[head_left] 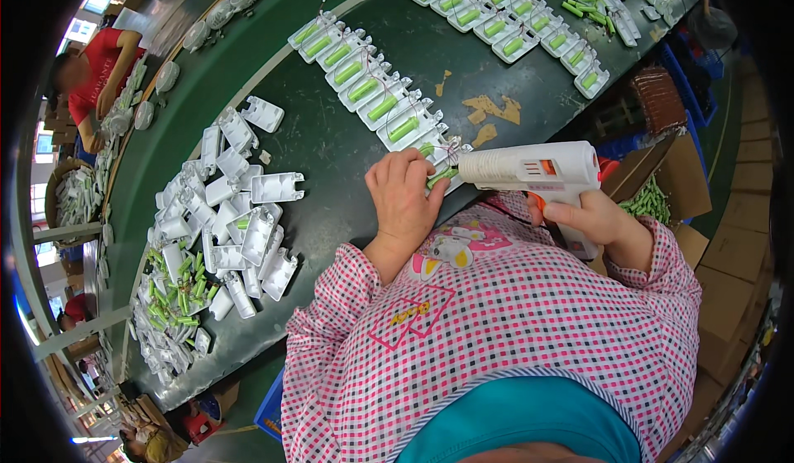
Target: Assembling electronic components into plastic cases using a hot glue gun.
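My right hand (608,217) is wrapped round the handle of a white hot glue gun (529,165), a finger at its orange trigger. The gun lies almost level, its nozzle pointing left at the nearest white plastic case (451,183). Thumb and fingers of my left hand (404,197) grip that case, covering part of it. A green cylindrical battery (442,177) and thin dark wires show in it. From there a row of similar open cases (380,106) runs away to the upper left, each with a green battery and wires.
Loose white plastic cases (240,207) and green batteries (186,285) are heaped at left on the dark green table (331,215). More filled cases (496,25) stand in rows at the far right. Brown scraps (495,107) lie between. A cardboard box (686,174) holds batteries; a co-worker (103,74) sits across.
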Tool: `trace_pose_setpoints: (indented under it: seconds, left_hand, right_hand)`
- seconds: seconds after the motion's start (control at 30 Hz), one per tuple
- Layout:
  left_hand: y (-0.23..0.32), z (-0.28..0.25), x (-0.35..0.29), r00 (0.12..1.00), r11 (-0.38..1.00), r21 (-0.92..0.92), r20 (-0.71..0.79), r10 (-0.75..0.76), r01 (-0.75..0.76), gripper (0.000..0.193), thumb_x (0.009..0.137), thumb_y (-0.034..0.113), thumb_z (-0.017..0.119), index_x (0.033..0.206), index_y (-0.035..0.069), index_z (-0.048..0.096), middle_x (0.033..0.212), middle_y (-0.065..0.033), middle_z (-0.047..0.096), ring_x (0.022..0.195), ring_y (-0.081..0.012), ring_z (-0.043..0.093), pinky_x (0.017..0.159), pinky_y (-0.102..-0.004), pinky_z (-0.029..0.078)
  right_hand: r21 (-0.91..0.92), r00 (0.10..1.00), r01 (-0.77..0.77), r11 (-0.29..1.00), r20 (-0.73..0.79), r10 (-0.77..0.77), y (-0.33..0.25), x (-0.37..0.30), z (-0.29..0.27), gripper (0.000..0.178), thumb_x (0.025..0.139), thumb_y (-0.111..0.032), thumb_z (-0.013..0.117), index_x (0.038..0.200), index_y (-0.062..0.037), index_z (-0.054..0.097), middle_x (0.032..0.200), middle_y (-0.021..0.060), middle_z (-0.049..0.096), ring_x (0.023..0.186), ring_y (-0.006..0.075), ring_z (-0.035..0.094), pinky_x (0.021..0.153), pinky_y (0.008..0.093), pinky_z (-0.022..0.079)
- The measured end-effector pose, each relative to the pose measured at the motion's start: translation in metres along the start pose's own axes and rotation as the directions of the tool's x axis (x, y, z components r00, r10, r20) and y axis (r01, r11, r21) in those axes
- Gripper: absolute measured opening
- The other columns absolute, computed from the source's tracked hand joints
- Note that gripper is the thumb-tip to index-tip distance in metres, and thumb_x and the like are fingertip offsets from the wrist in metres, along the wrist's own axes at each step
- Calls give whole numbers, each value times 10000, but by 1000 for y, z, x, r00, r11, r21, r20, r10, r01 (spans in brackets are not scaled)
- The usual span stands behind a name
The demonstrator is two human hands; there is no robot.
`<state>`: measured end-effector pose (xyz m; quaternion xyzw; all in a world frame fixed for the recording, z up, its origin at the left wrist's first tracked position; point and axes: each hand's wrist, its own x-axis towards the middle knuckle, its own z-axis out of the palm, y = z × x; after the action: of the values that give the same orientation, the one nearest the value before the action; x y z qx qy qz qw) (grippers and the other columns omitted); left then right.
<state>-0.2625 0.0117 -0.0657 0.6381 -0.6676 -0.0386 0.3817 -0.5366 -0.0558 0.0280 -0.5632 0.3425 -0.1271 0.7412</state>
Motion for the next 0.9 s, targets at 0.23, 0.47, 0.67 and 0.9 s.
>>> trace_pose_setpoints:
  seconds: [0.23, 0.47, 0.67, 0.9]
  left_hand:
    - [1, 0, 2, 999, 999, -11, -28, 32, -32, 403, 650, 145, 837, 962, 114, 584, 1090, -68, 589, 1075, -304, 529, 927, -423, 348]
    - [0, -12, -1, 995, 980, -198, -92, -43, 25, 254, 746, 109, 756, 951, 89, 607, 969, -70, 610, 962, -288, 573, 857, -420, 395]
    - [31, -31, 2, 897, 713, -622, 441, -24, 325, 190, 826, 189, 713, 945, 47, 672, 902, -113, 673, 814, -280, 661, 771, -375, 511]
    - [55, -11, -4, 912, 543, -786, 401, 85, 295, 494, 756, 207, 805, 1165, 18, 603, 1061, -127, 652, 984, -237, 641, 881, -363, 501]
  right_hand:
    - [-44, 999, -30, 999, -35, 29, 6, -9, -5, 460, 920, -254, 656, 1270, 13, 522, 1050, 87, 616, 905, 168, 598, 799, 338, 514]
    - [31, 999, -14, 999, -49, 15, -6, -5, -8, 464, 900, -249, 651, 1241, 43, 535, 1027, 112, 632, 910, 199, 625, 811, 356, 529]
    - [200, 967, 240, 950, 39, -252, -5, 34, 18, 597, 899, -333, 630, 1323, 66, 495, 1238, 200, 608, 1214, 299, 550, 1067, 421, 410]
    - [-170, 809, 546, 820, 359, -465, 8, 90, 51, 779, 839, -397, 746, 1440, -21, 421, 1437, 148, 474, 1307, 280, 464, 1073, 415, 371]
